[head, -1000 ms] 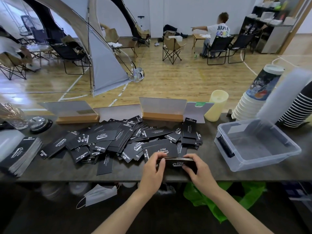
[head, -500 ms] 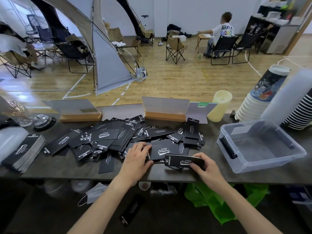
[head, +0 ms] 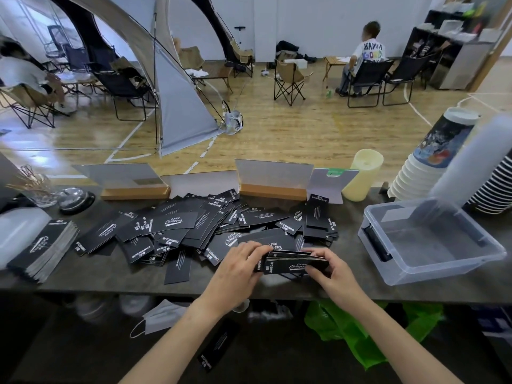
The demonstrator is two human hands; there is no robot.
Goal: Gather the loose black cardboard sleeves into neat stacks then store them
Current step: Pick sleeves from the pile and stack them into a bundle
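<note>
Dark matte counter (head: pixel 83 278) bearing the bin (head: pixel 443 268): clear rigid plastic, rectangular, no sleeves inside yet. Left of the bin, sprawling pile (head: pixel 194 228) of flat black card sleeves, white-printed, overlapping at all angles; most of the gathering judged still to do. Far left of the bin, one squared stack (head: pixel 47 248), pale edges showing. Just left of the bin, at the near edge, left hand (head: pixel 238 268) and right hand (head: pixel 329 270), fingers curled round opposite ends of a thin stack (head: pixel 288 263), apparently squaring it. Lower left of the bin, under the counter, one stray sleeve (head: pixel 219 347). Storing not begun
</note>
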